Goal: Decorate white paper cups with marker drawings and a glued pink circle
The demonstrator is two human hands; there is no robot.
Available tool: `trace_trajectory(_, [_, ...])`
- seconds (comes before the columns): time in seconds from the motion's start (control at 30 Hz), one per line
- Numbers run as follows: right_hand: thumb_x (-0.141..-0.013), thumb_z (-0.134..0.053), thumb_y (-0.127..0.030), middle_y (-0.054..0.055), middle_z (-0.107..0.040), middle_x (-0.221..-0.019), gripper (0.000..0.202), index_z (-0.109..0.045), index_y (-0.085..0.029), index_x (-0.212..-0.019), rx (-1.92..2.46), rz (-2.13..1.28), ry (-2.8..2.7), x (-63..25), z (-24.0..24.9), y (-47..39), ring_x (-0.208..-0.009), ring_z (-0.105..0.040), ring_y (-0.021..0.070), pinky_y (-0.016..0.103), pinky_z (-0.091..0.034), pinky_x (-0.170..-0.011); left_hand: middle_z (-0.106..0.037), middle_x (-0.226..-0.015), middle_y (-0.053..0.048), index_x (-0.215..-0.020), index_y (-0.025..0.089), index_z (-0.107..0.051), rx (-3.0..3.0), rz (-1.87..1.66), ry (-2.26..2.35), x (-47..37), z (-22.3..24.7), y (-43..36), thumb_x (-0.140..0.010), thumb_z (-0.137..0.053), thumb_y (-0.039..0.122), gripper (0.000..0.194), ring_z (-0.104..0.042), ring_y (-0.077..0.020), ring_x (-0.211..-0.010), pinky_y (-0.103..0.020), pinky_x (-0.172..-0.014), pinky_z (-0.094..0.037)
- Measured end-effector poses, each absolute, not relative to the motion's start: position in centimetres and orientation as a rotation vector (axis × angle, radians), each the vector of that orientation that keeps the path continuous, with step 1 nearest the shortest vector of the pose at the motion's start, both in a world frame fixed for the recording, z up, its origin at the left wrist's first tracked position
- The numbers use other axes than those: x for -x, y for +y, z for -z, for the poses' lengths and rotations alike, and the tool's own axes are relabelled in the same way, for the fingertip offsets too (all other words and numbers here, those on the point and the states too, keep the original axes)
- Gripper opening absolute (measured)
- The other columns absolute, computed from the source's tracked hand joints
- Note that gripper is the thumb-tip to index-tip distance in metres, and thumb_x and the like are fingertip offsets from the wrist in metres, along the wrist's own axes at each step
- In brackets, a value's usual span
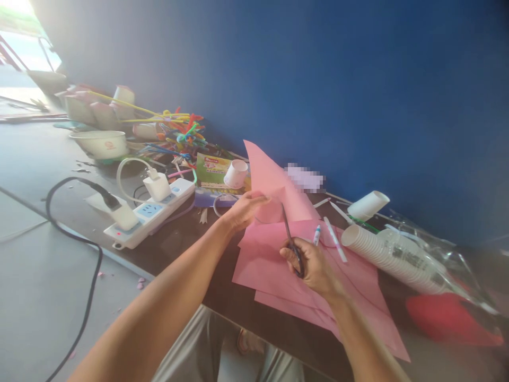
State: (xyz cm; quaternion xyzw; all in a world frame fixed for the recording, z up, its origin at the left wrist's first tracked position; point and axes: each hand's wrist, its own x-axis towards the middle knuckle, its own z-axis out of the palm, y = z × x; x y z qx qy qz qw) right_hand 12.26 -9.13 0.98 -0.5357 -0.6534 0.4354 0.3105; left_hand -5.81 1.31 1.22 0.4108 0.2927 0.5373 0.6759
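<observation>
Two hands | left hand (242,209) pinches pink sheet (274,185) edge — raised | right hand (312,265) grips scissors (292,244) — blades at sheet

From my remote seat I can read almost nothing here. The green and yellow printed paper pack (214,171) lying on the dark worktop (186,239) carries a red heading of large characters and a line of small letters under it, but both are too blurred for me to make out. The white round bowl (102,143) further back bears a small red mark on its side, also unreadable. A tag or label by the blue wall (358,79) is pixelated out (304,178). The sleeve of stacked white paper cups (392,255) shows dark print on its clear wrap, too small for me to read.
</observation>
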Motion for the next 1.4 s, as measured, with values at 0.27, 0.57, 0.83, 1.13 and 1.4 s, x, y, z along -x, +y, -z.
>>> trace_trajectory(0.27, [-0.080, -0.063, -0.048, -0.007, -0.046, -0.051, 0.031, -0.055, -0.018, -0.082, 1.419, -1.198, -1.703, -12.2, -1.0, -9.2, -0.047, -0.041, 0.0072, 0.019, -0.033, -0.046, -0.068, -0.082, -0.002, -0.084, 0.015, -0.068, -0.801, -1.276, 0.633, 5.6, -1.0, 1.6, -0.063, -0.077, 0.032, 0.028, -0.060, -0.0132, -0.075, -0.027, -0.075, -0.041])
trace_trajectory(0.57, [-0.077, -0.065, -0.050, -0.007, -0.045, -0.050, 0.034, -0.055, -0.017, -0.079, 1.454, -1.219, -1.670, -11.7, -1.3, -9.2, -0.046, -0.039, 0.0074, 0.020, -0.032, -0.044, -0.067, -0.077, -0.003, -0.079, 0.013, -0.068, -0.724, -1.249, 0.703, 5.7, -1.1, 2.0, -0.058, -0.081, 0.033, 0.031, -0.059, -0.0139, -0.073, -0.028, -0.074, -0.040])
trace_trajectory(0.83, [-0.077, -0.065, -0.048, -0.006, -0.049, -0.052, 0.033, -0.056, -0.016, -0.083, 1.454, -1.227, -1.654, -11.8, -0.9, -9.0, -0.047, -0.043, 0.0079, 0.019, -0.033, -0.044, -0.070, -0.079, -0.004, -0.075, 0.014, -0.069, -0.757, -1.280, 0.728, 5.5, -1.0, 2.0, -0.058, -0.081, 0.033, 0.028, -0.062, -0.0161, -0.079, -0.027, -0.079, -0.041])
trace_trajectory(1.13, [-0.077, -0.065, -0.047, -0.006, -0.049, -0.051, 0.032, -0.057, -0.017, -0.085, 1.445, -1.202, -1.642, -11.7, -1.0, -9.2, -0.047, -0.043, 0.0077, 0.019, -0.035, -0.045, -0.073, -0.079, -0.006, -0.080, 0.012, -0.072, -0.831, -1.214, 0.698, 5.4, -1.3, 1.4, -0.062, -0.078, 0.031, 0.027, -0.065, -0.0186, -0.080, -0.028, -0.079, -0.045])
trace_trajectory(1.4, [-0.078, -0.065, -0.044, -0.006, -0.049, -0.050, 0.029, -0.057, -0.017, -0.086, 1.395, -1.159, -1.624, -11.8, -0.8, -9.0, -0.047, -0.043, 0.0076, 0.019, -0.036, -0.045, -0.073, -0.076, -0.007, -0.081, 0.012, -0.070, -0.783, -1.124, 0.658, 5.1, -1.6, 1.0, -0.065, -0.075, 0.028, 0.023, -0.066, -0.0171, -0.069, -0.029, -0.075, -0.047])
